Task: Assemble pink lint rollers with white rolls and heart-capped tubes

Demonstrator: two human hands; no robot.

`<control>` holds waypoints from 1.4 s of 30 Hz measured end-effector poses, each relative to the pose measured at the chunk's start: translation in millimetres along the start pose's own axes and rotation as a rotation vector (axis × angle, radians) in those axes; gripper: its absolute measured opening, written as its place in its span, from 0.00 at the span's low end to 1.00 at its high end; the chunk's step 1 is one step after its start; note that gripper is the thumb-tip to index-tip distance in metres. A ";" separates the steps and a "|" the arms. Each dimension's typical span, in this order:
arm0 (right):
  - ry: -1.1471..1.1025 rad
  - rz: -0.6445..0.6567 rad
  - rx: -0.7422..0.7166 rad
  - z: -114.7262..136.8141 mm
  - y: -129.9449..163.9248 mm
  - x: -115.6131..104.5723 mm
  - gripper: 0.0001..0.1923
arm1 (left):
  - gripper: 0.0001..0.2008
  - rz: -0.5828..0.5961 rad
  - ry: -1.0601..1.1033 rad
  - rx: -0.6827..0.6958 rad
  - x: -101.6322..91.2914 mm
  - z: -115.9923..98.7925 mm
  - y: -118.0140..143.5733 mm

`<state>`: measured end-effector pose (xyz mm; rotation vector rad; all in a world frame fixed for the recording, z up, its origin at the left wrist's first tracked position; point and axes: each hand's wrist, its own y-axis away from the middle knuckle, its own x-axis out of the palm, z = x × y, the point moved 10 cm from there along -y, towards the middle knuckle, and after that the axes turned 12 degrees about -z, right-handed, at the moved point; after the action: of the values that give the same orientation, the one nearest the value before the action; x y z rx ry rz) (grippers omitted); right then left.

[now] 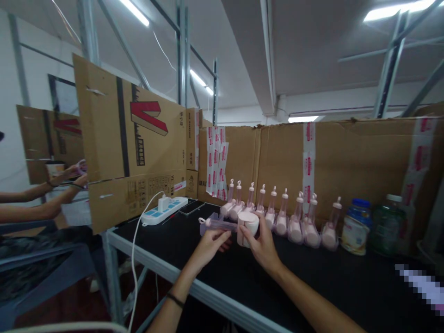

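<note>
At the far left I see a co-worker's hands [81,173] around a small pinkish thing, too blurred for me to name. Right of them stands a cardboard partition [104,138] printed with a big red V, and by its foot a white power strip [156,216] with a plug [163,203] in it lies on the black tabletop [166,240], a white cable hanging over the near edge. A flat dark object [192,207] lies just right of the strip. Next come the person's own hands, above the near part of the table. The left hand [210,245] grasps a translucent tube [220,225] between thumb and fingers, its ringed tip pointing left. The right hand [262,243] has its fingers wrapped around a pale pink cylinder [247,226] at the tube's right end; whether the two are joined, I can't tell. Beyond the hands, a row of nine similar pink pieces [282,224] stretches rightward, ringed tips up, before a taped cardboard wall [280,157]. Right of the row stand a blue-lidded jar [355,231] and then a green bottle [386,229] with a white cap.
</note>
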<state>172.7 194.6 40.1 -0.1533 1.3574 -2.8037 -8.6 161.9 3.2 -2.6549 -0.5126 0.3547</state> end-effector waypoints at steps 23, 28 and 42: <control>0.010 0.150 -0.150 29.1 3.3 0.0 0.15 | 0.16 0.098 -0.315 0.340 40.7 -77.8 27.1; 0.033 0.190 -0.242 44.5 2.2 0.3 0.16 | 0.18 0.060 -0.134 0.244 34.4 -75.2 25.9; 0.034 0.021 -0.078 26.9 -4.5 -1.4 0.26 | 0.17 -0.479 -0.254 0.306 1.0 -71.0 18.9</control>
<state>176.9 176.5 60.2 -0.0930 1.4668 -2.7500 20.5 121.7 57.4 -2.1194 -1.0540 0.5688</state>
